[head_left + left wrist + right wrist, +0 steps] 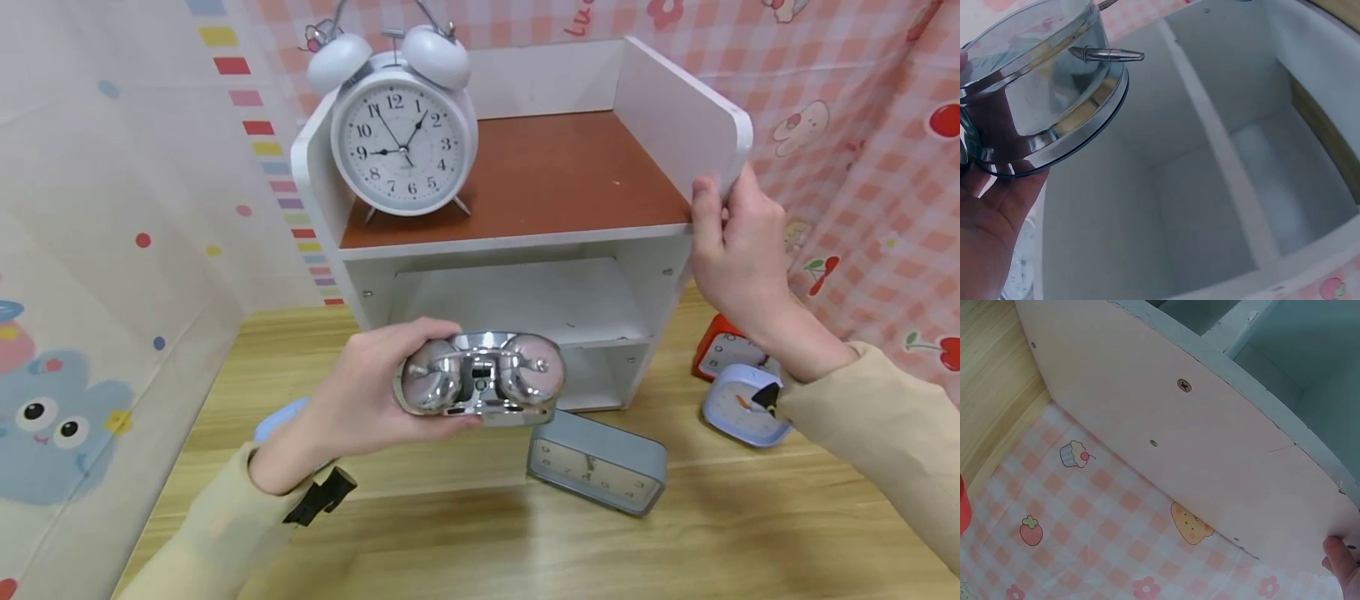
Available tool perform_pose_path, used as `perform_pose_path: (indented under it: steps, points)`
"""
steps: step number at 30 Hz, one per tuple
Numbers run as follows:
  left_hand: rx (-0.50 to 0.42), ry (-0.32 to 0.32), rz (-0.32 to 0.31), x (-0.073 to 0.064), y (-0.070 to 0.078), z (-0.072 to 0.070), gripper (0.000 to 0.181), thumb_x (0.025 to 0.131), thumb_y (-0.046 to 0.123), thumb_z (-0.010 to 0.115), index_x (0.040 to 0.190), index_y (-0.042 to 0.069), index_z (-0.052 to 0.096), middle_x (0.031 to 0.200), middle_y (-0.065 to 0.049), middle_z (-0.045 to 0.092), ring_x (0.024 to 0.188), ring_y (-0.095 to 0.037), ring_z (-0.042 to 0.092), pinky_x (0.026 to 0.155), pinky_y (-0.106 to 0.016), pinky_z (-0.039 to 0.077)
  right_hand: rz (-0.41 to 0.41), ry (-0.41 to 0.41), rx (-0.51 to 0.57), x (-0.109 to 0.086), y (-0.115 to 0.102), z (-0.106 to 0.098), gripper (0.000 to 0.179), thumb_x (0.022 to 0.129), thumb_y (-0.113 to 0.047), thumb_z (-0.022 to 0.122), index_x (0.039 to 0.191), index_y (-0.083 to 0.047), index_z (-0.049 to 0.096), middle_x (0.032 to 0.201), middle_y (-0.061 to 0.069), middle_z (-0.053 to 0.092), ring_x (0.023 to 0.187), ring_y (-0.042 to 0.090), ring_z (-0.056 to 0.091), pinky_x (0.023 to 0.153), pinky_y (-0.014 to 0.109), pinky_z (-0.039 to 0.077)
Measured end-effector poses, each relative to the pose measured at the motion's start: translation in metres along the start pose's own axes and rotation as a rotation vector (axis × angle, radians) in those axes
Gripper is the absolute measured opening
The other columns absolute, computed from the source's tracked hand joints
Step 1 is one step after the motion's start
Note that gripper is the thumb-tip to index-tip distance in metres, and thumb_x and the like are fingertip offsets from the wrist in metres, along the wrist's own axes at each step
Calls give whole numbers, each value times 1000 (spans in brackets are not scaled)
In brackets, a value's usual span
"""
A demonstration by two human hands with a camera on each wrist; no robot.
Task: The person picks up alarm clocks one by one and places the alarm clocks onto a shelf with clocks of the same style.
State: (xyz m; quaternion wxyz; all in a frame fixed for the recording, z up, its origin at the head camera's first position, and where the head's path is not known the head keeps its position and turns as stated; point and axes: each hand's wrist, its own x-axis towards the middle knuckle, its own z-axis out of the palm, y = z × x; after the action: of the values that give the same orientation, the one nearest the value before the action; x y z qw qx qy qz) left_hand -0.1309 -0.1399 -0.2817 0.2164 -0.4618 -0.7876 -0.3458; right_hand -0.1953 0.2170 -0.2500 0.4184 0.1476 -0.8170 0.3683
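Note:
My left hand point(371, 387) grips a shiny silver twin-bell alarm clock point(483, 400) by its side, in front of the small shelf unit's lower part. The head view looks down on its bells; in the left wrist view the clock's metal case point(1035, 119) and a leg show. With thumb and fingers on either side, my right hand point(738, 250) holds the front edge of the white shelf unit's point(517, 239) right side panel. A larger white twin-bell alarm clock point(405, 150) stands on the left of the brown top shelf.
On the wooden table point(450, 533) a grey rectangular clock point(596, 462) sits before the shelf unit. To the right are a light blue clock point(742, 408) and a red clock point(720, 350). A blue object point(279, 418) is partly hidden behind my left wrist. Patterned cloth point(847, 142) hangs behind.

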Motion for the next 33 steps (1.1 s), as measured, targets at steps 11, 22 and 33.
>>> perform_pose_path:
  steps: [11, 22, 33]
  points:
    - [-16, 1, -11, 39, 15, -12, 65, 68, 19, 99, 121, 0, 66, 110, -10, 78, 94, -15, 74, 86, -28, 63, 0, -13, -5, -1, 2, -1, 41, 111, -21, 46, 130, 13, 57, 106, 29, 71, 86, -20, 50, 75, 2, 40]
    - [0, 89, -1, 66, 24, -19, 66, 69, 20, 98, 122, -1, 66, 114, -11, 77, 96, -17, 73, 88, -28, 61, 33, -32, -11, -1, 1, -2, 42, 111, -23, 45, 131, 13, 56, 113, 28, 73, 95, -9, 63, 82, -2, 41]
    - [20, 149, 23, 97, 27, -22, 64, 74, 27, 96, 123, -2, 68, 115, -11, 79, 99, -16, 75, 88, -28, 60, 41, -46, -20, -2, 0, -3, 44, 111, -24, 45, 132, 13, 55, 120, 27, 73, 99, 24, 72, 82, -3, 42]
